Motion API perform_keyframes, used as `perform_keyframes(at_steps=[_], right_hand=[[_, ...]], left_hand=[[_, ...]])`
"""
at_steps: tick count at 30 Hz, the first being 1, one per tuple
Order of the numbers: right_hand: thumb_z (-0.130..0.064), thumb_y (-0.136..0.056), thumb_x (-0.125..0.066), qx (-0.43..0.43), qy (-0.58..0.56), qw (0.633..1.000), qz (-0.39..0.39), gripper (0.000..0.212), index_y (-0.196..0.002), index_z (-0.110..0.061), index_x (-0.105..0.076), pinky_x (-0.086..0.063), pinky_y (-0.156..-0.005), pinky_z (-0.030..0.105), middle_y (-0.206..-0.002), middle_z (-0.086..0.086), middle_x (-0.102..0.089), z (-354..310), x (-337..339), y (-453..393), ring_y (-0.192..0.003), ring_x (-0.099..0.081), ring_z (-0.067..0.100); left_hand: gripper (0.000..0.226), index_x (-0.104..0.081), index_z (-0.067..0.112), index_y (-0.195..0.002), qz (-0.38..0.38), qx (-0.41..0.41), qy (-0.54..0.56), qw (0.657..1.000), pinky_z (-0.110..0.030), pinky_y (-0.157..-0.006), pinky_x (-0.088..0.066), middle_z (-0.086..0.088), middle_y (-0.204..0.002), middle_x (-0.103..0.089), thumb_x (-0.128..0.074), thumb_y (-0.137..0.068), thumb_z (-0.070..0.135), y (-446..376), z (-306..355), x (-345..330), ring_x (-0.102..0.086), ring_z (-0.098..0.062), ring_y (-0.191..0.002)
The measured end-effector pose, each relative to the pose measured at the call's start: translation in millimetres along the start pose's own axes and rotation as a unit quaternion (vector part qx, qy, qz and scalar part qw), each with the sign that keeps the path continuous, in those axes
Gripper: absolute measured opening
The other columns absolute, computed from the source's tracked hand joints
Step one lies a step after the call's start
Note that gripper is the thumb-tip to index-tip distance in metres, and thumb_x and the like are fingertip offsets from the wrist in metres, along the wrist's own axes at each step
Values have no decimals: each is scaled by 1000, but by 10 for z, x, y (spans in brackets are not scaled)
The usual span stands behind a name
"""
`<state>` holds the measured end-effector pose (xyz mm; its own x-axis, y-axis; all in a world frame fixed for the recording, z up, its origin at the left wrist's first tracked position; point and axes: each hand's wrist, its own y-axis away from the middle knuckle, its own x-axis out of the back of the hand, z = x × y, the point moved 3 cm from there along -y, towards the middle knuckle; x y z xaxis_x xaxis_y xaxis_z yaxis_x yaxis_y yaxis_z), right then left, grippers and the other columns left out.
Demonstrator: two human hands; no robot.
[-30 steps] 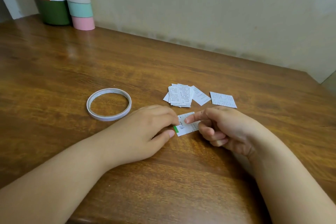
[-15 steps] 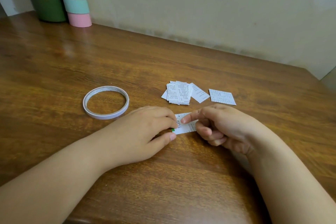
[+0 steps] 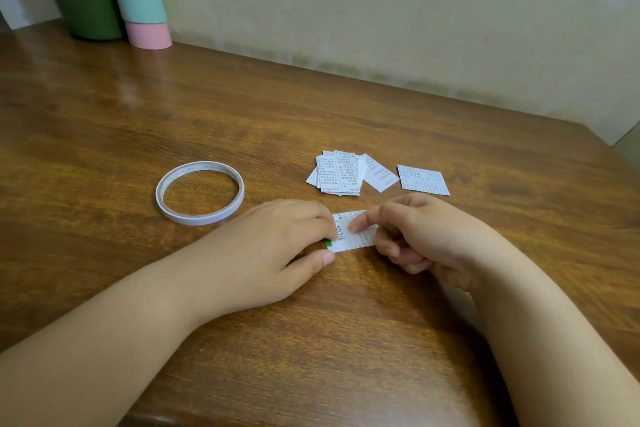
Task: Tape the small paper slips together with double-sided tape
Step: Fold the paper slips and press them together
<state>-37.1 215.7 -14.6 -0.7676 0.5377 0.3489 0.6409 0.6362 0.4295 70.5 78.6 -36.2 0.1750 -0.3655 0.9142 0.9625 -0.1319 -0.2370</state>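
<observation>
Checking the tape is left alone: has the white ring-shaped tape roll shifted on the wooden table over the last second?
No. The white ring-shaped tape roll keeps its spot relative to the stack of printed paper slips; only the camera shifted.

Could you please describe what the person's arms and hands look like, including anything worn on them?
Both forearms are bare from the bottom edge of the picture up to the wrists; no sleeve shows. The left hand and the right hand wear no gloves, and no ring, watch or bracelet is visible. The fingernails that show look short and unpainted.
</observation>
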Motion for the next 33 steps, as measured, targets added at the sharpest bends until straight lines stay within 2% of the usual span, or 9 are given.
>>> perform_keyframes(at_steps=[4, 10, 14, 19, 23, 27, 30, 33], right_hand=[[-11, -97, -35, 4, 25, 1000, 4, 32, -96, -5, -66, -19, -35, 16, -46, 1, -42, -4, -2, 7, -35, -25, 9], [-13, -96, -35, 10, 53, 998, 9, 33, -97, -9, -68, -23, -35, 16, -48, 1, -45, 1, -10, 1, -34, -27, 9], [-18, -96, -37, 18, 110, 993, 37, 31, -91, -17, -68, -28, -39, 20, -45, -4, -48, 2, -5, -4, -35, -34, 9], [-19, -93, -37, 61, 218, 971, 80, 32, -82, -30, -65, -38, -51, 24, -46, -8, -56, -29, -1, 42, -38, -42, 4], [-20, -91, -40, 90, 252, 956, 118, 30, -79, -32, -65, -35, -47, 19, -53, -6, -59, -53, 24, 73, -37, -44, 1], [-18, -90, -42, 127, 254, 945, 161, 27, -86, -31, -65, -33, -40, 13, -53, -10, -56, -69, 126, 99, -39, -44, 1], [-12, -88, -44, 173, 239, 943, 157, 31, -85, -30, -68, -30, -38, 11, -44, -12, -50, -94, 163, 141, -38, -40, 3], [-13, -89, -48, 204, 254, 936, 133, 30, -82, -32, -70, -30, -40, 12, -44, -12, -45, -95, 138, 157, -40, -37, 6]], left_hand=[[54, -55, 31, -125, -13, 2, -2, 1000, -9, -90, -24, 18, -118, -53, -24, -87, 54, -10, 18, 1, -42, 3, -110], [48, -63, 22, -119, 1, -13, -25, 1000, -22, -89, -37, 9, -110, -58, -33, -89, 46, -20, 54, -10, -54, -7, -102], [46, -64, 21, -115, 5, -14, -33, 999, -25, -86, -42, 7, -107, -59, -35, -89, 45, -30, 71, -16, -57, -11, -99], [48, -63, 21, -116, 1, -10, -35, 999, -25, -88, -41, 8, -109, -57, -32, -90, 47, -29, 68, -23, -55, -11, -102], [50, -62, 20, -117, 4, -7, -30, 1000, -26, -89, -40, 7, -111, -57, -31, -89, 47, -37, 69, -28, -53, -11, -104], [49, -62, 21, -118, 6, -9, -28, 1000, -24, -91, -37, 9, -112, -56, -31, -90, 47, -34, 65, -33, -50, -8, -105], [48, -61, 21, -117, 5, -8, -28, 1000, -23, -91, -36, 9, -111, -55, -32, -90, 47, -28, 62, -37, -48, -6, -105], [49, -62, 21, -117, 4, -8, -30, 1000, -23, -90, -36, 8, -111, -56, -32, -90, 47, -32, 67, -31, -49, -8, -106]])
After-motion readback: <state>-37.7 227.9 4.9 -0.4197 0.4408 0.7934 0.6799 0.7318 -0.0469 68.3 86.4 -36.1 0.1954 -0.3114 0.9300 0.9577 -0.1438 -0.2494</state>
